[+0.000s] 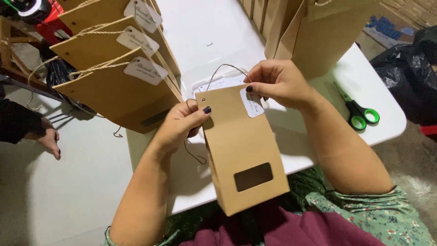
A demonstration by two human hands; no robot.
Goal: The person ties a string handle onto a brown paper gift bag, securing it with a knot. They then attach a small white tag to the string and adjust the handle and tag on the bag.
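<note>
Tagging step in hand: left hand pinches the brown paper bag upright over the table edge, right hand fingers clamp twine and white tag; next, knotting needs steady tension.

White table. Green-handled scissors lie at its right edge. Tagged kraft bags lie stacked at left, more bags stand at back.

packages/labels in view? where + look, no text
Held box: brown card, dark window, between left hand and right hand.
Tag: white, on the box's top edge.
Tagged boxes: brown, stacked upper left, white tags, twine.
Bags: brown, upper right.
Carton: blue print, far right.
</note>
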